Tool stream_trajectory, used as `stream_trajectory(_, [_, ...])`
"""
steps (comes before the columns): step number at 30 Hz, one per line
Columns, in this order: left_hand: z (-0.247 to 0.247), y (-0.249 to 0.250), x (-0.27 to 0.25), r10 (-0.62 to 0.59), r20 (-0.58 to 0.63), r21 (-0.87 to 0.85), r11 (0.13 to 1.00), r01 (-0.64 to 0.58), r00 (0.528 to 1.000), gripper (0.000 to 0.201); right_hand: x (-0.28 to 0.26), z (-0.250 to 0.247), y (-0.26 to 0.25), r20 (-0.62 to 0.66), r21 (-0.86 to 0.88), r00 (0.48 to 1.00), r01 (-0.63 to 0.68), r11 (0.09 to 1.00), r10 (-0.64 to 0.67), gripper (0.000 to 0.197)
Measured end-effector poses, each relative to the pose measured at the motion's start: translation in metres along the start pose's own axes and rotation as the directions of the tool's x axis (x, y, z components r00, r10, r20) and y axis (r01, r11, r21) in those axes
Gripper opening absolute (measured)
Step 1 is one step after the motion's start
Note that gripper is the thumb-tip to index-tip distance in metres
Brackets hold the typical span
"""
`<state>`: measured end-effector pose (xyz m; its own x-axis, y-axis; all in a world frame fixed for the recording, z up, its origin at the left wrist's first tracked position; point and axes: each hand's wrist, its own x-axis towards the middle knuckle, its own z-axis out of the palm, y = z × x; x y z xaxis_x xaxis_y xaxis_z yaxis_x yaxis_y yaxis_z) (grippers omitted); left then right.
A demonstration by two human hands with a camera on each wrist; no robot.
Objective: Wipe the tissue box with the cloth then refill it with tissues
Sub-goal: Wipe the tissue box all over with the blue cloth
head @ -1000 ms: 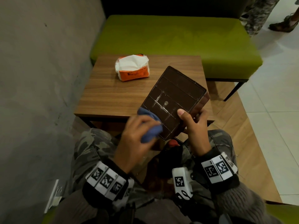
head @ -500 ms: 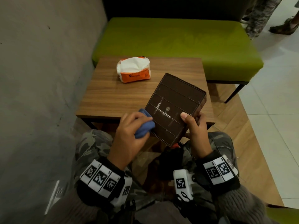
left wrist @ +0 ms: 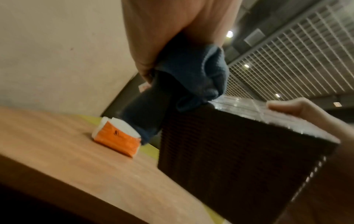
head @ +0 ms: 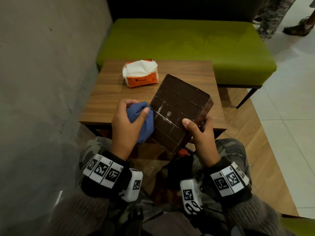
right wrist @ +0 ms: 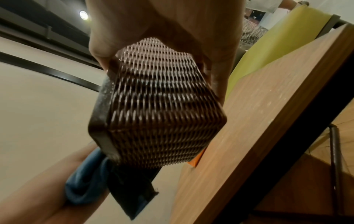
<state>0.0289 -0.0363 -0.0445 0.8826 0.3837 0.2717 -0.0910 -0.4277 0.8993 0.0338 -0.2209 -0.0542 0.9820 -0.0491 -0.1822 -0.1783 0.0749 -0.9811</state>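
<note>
A dark brown woven tissue box (head: 179, 109) (left wrist: 229, 153) (right wrist: 161, 112) is held tilted over the near table edge, its flat ribbed underside facing up. My right hand (head: 201, 133) grips its near right corner, thumb on the flat face. My left hand (head: 127, 123) holds a bunched blue cloth (head: 144, 120) (left wrist: 191, 75) (right wrist: 90, 180) against the box's left edge. An orange pack of white tissues (head: 140, 73) (left wrist: 116, 136) lies on the far left of the wooden table (head: 109, 96).
A green upholstered bench (head: 187, 45) stands behind the table. A grey wall (head: 42, 82) runs along the left. Another person's legs and feet (head: 281, 19) are at the top right on the tiled floor. My lap is below the table edge.
My left hand with the cloth has slid left off the box's flat face to its left edge. The box has risen and shifted slightly away over the table.
</note>
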Motion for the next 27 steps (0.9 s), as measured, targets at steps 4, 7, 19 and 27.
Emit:
stream_trajectory(4, [0.004, 0.006, -0.017, 0.092, 0.206, 0.105, 0.988, -0.116, 0.974, 0.049, 0.004, -0.001, 0.002, -0.038, 0.030, 0.999, -0.004, 1.000, 0.005, 0.096])
stream_trajectory(7, [-0.003, -0.006, -0.019, 0.177, 0.304, 0.187, 0.953, -0.240, 0.936, 0.052, 0.006, -0.006, 0.004, -0.038, -0.001, 0.999, 0.005, 1.000, -0.005, 0.094])
stream_trajectory(19, [-0.004, -0.009, -0.019, 0.258, 0.223, 0.162, 0.941, -0.297, 0.940, 0.028, 0.008, -0.002, 0.018, -0.027, -0.030, 0.999, 0.023, 0.999, -0.024, 0.097])
stream_trajectory(27, [-0.006, -0.008, -0.023, 0.305, 0.296, 0.091, 0.934, -0.345, 0.905, 0.025, 0.007, -0.003, 0.021, -0.016, 0.003, 1.000, 0.006, 1.000, -0.006, 0.096])
